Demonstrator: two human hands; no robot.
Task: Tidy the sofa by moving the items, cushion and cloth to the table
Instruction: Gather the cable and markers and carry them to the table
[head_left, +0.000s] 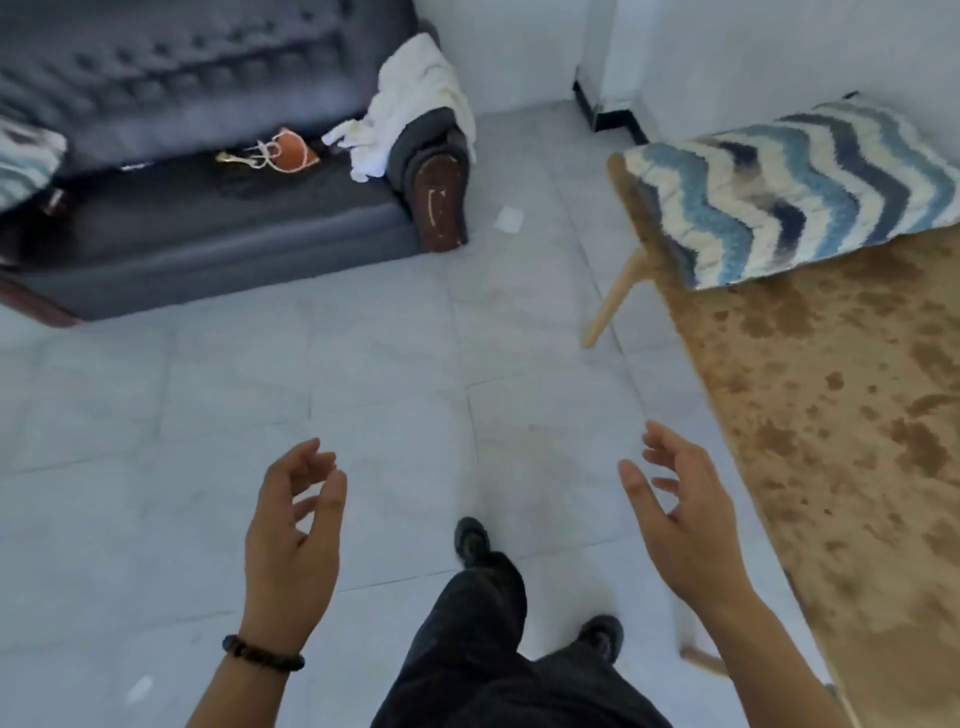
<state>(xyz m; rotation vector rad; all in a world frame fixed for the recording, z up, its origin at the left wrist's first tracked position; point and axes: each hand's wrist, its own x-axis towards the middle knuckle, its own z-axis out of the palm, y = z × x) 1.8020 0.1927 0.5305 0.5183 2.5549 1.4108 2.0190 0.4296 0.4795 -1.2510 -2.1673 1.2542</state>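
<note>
A dark grey sofa stands at the upper left. A white cloth hangs over its right armrest. An orange pouch with cords lies on the seat. Part of a blue zigzag cushion shows at the sofa's left edge. A second blue zigzag cushion lies on the brown mottled table at the right. My left hand and my right hand hover over the floor in front of me, both with fingers apart and holding nothing.
Pale tiled floor spreads between sofa and table. A small white scrap lies on the floor by the sofa's armrest. My legs and dark shoes show at the bottom. White walls close off the back.
</note>
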